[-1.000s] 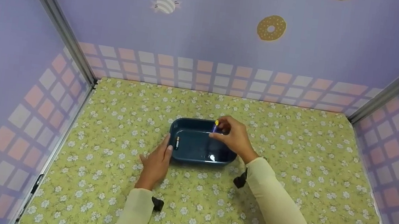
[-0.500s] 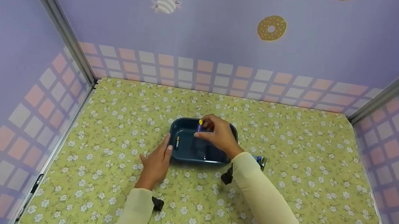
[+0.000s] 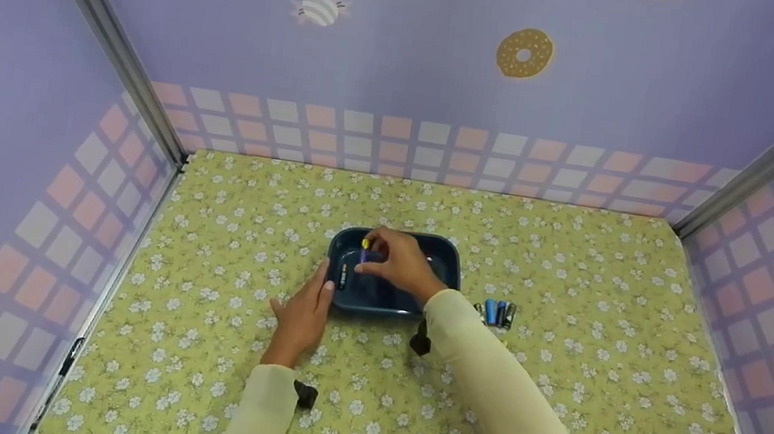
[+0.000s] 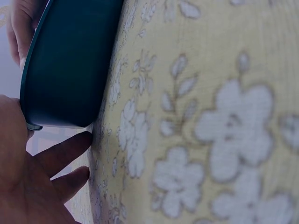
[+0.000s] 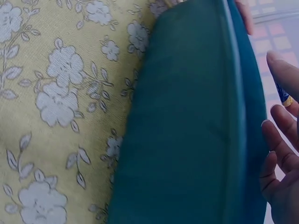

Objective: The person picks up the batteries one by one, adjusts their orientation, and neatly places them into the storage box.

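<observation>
Against one second ago, the right hand [image 3: 396,260] is farther left above the tray [image 3: 383,298]; its grip pinches the purple, yellow-ended battery [image 3: 363,255] near the tray's left end, beside a smaller-looking battery [image 3: 343,277] that lies inside; the left hand [image 3: 304,311] stays at the left wall, fingers extended and touching it; loose batteries [image 3: 491,312], hidden by the arm before, now show at right; the desk [image 3: 207,313] wears a yellow-green floral cloth; purple walls [image 3: 414,77] with printed sweets surround it; cloth stretches wide on both sides, the desk's edges well apart from the tray.
</observation>
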Demonstrator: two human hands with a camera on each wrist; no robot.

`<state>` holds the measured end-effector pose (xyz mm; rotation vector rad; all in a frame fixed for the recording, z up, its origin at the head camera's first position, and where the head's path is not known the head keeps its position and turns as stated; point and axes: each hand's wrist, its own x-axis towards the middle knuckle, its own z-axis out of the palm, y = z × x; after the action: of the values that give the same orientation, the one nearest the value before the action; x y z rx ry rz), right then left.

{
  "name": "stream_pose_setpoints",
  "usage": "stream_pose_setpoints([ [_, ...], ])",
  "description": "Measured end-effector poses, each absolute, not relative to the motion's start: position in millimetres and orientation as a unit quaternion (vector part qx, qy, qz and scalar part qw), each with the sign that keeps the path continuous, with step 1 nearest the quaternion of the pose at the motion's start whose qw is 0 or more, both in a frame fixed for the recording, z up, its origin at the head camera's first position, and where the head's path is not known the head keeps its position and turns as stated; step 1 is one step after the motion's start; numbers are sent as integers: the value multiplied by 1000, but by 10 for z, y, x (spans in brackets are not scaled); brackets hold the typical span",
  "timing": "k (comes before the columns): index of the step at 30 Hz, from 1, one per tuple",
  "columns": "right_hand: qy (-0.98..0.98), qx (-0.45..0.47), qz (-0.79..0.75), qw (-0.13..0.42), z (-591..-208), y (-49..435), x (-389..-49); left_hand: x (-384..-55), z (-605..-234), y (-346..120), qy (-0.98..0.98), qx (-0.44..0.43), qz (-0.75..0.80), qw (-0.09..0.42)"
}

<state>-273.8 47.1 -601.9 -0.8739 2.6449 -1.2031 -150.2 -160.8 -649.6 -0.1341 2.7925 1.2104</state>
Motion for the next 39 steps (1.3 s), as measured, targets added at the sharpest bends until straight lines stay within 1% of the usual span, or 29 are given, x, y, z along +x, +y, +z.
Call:
stream_pose_setpoints([
  [6, 874, -286, -386, 72, -6128, 395, -2735, -1496, -6493, -1614, 915, -42, 398, 48],
  [12, 872, -294, -384, 73, -6216, 318, -2729, -1486, -6494, -1618, 915, -42, 400, 40],
  [24, 875, -294, -376, 76, -6288, 209, -2712, -1489, -6499, -1636, 912, -36, 406, 36],
  [29, 884, -284, -359, 90, -6326, 190, -2717, -1500, -6515, -1635, 913, -35, 406, 35],
  [39, 893, -283, -337, 99, -6365, 168, -2715, -1492, -6505, -1627, 913, -37, 404, 34],
])
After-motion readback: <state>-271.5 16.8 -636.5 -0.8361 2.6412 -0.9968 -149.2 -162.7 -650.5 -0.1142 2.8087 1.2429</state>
